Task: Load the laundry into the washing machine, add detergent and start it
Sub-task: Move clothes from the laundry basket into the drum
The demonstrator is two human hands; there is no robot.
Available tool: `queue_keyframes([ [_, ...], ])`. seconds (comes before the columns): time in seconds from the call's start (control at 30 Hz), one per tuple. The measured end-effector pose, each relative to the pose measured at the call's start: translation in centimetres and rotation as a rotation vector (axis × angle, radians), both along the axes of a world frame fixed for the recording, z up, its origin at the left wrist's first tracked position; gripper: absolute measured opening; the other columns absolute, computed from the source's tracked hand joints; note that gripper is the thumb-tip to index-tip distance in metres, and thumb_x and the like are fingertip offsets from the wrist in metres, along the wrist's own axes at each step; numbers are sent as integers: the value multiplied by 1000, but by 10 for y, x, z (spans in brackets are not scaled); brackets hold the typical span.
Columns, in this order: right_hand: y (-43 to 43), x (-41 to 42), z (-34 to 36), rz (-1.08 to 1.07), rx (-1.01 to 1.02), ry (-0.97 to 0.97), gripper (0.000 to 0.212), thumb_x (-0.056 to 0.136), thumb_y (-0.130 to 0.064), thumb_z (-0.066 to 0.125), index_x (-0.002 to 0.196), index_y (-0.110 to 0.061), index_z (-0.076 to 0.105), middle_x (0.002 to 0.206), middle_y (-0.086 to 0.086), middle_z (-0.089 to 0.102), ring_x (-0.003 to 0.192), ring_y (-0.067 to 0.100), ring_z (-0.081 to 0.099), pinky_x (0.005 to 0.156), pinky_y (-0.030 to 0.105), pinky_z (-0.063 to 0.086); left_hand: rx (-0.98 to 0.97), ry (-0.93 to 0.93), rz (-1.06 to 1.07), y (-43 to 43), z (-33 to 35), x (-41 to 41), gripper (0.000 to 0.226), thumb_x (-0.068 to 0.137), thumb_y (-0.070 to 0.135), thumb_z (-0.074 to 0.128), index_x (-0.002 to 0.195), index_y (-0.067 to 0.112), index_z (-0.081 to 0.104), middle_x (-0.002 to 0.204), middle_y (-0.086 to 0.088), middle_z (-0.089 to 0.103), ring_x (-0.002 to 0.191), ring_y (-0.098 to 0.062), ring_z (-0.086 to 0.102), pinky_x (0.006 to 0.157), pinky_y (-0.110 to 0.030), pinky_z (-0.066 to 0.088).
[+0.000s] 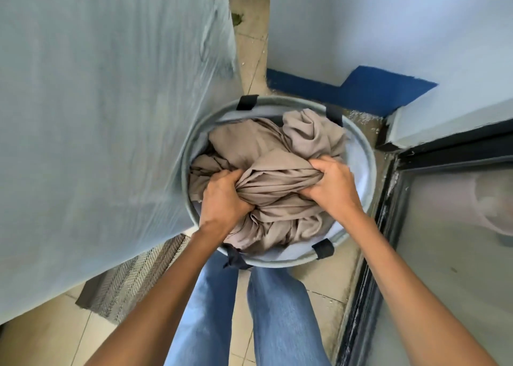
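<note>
Both hands are down in the basket and closed on cloth: the left hand (222, 196) has its fingers buried in a bunched fold on the near-left side, and the right hand (333, 185) is clamped on a gathered ridge of the same beige laundry (277, 171) toward the right, with the fabric pulled taut between them. Both forearms reach forward and down from the body, wrists bent, knuckles up. The laundry fills the round grey laundry basket (363, 155), which stands on the tiled floor (55, 338) just ahead of the person's jeans (277, 310). To lift this lot cleanly, I'd say scoop deeper so the loose tail at the far rim comes along and does not drag over the edge. A large shape draped in pale plastic sheeting (97, 116) stands touching the basket's left side; whether that is the washing machine I cannot tell.
</note>
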State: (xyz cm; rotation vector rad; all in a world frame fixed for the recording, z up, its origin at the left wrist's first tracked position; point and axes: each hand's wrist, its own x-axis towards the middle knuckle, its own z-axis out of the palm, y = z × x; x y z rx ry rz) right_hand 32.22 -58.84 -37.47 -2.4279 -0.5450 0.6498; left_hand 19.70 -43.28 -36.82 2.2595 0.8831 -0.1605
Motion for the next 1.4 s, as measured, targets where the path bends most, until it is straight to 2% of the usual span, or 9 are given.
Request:
queue_keyframes([
  [0.13,-10,-7,55,-69,31,-55,38,60,-14,82,97,-15,71,88,-4,59,85,20,56,74,23,41,28,-83,-86,3,48,1,28,61,19,75,87,14,68,78,-3,57,86,-28,56,65,-26,32],
  [0.23,-16,-14,100,-161,98,-65,45,56,-9,83,99,-12,71,86,-6,58,83,16,56,68,16,34,96,-164,-200,10,95,7,20,61,21,72,78,15,64,73,-5,56,80,-30,55,61,-29,33],
  [0.37,-15,-18,153,-223,211,-90,46,53,-9,84,97,-13,72,91,0,65,84,19,60,73,25,47,224,-231,-303,20,157,17,24,63,19,71,86,17,67,78,-6,59,82,-30,53,64,-32,39],
  [0.47,-11,-17,194,-231,253,-137,42,54,-15,85,94,-16,71,89,0,67,81,18,61,71,28,49,254,-246,-329,27,200,21,25,63,21,68,88,17,66,80,-3,59,85,-27,53,66,-34,44],
  [0.57,-11,-17,232,-215,278,-207,40,55,-19,86,92,-18,72,88,-1,68,81,17,61,70,31,50,271,-290,-351,33,240,20,24,61,21,67,85,17,66,78,-2,58,84,-25,53,64,-32,40],
  [0.7,-11,-20,279,-179,330,-299,37,54,-24,87,87,-18,72,83,-3,68,80,16,61,67,29,49,271,-371,-406,40,292,17,20,55,25,60,74,19,60,72,1,54,77,-25,54,62,-32,42],
  [0.87,-1,-26,339,-174,451,-387,35,51,-23,88,82,-18,72,81,-5,68,78,12,61,67,22,47,282,-416,-467,56,355,14,30,52,28,59,79,17,63,77,0,59,80,-22,56,65,-28,39],
  [1.2,51,-40,451,-69,675,-549,38,50,-15,87,85,-17,73,80,-16,66,79,1,61,66,11,46,434,-652,-418,103,471,-22,32,54,24,66,85,19,70,78,3,61,77,-14,58,64,-30,47],
  [1.4,124,-56,486,20,783,-544,38,51,-20,87,86,-16,73,83,-13,67,81,0,62,69,15,49,563,-684,-367,165,521,-59,36,53,22,68,88,21,71,79,3,63,75,-15,58,63,-30,46],
])
